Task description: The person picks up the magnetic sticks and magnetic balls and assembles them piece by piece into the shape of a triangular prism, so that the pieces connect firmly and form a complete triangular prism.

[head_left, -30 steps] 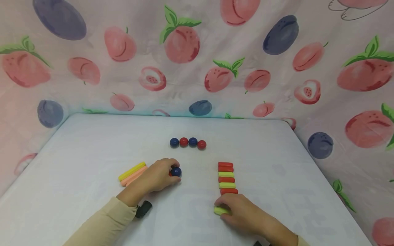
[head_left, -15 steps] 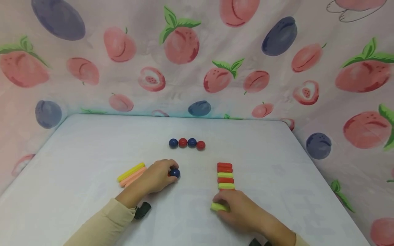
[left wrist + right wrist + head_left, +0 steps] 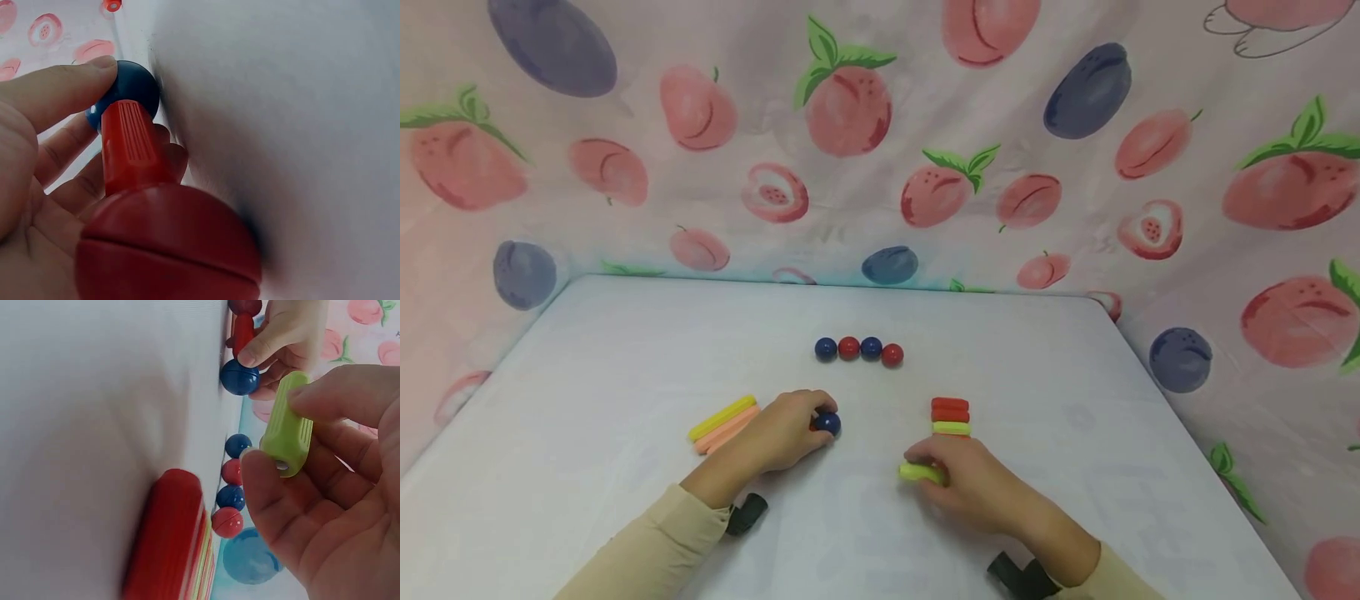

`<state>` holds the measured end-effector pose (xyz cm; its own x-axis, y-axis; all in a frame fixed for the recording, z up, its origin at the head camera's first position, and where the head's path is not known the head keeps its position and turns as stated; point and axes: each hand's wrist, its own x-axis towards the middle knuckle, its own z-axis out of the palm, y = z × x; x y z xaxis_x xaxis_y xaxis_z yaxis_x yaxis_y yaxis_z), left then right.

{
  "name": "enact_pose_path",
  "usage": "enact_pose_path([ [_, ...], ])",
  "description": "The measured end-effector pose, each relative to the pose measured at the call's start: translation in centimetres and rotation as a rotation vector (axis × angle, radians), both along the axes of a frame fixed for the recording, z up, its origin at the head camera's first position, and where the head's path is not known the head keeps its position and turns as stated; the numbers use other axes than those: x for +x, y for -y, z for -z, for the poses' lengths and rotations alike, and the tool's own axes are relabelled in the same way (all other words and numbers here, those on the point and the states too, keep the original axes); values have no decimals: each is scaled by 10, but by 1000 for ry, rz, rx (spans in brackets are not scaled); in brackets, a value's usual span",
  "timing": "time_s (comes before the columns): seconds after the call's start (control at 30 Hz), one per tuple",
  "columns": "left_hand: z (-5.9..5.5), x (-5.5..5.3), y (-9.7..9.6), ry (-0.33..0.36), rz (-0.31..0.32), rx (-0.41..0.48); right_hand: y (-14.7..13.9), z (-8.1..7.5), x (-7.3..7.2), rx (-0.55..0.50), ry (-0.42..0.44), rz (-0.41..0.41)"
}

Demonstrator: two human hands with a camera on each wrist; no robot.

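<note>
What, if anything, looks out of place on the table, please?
In the head view, the rightmost glossy red ball sits slightly out of line with the three glossy blue and red balls beside it, so their row looks crooked.

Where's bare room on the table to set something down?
Bare: right of the short stick row, left of the yellow stick, and behind the four balls, each out to the table edge. Crowded: around the left hand by the orange sticks, and the right hand by the row.
</note>
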<state>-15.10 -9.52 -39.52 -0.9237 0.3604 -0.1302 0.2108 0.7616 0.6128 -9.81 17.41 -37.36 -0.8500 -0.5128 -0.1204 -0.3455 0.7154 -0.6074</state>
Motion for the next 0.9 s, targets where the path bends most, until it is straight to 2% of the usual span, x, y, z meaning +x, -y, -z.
enact_pose_path([
  [0.37,0,2,1,9,7,11,12,-3,-10,-7,-38,-33],
  [0.63,0,3,1,6,10,5,20,-2,-19,23,-37,-12],
  [0.9,-3,4,1,20,19,8,31,-1,-26,47,-73,-13],
])
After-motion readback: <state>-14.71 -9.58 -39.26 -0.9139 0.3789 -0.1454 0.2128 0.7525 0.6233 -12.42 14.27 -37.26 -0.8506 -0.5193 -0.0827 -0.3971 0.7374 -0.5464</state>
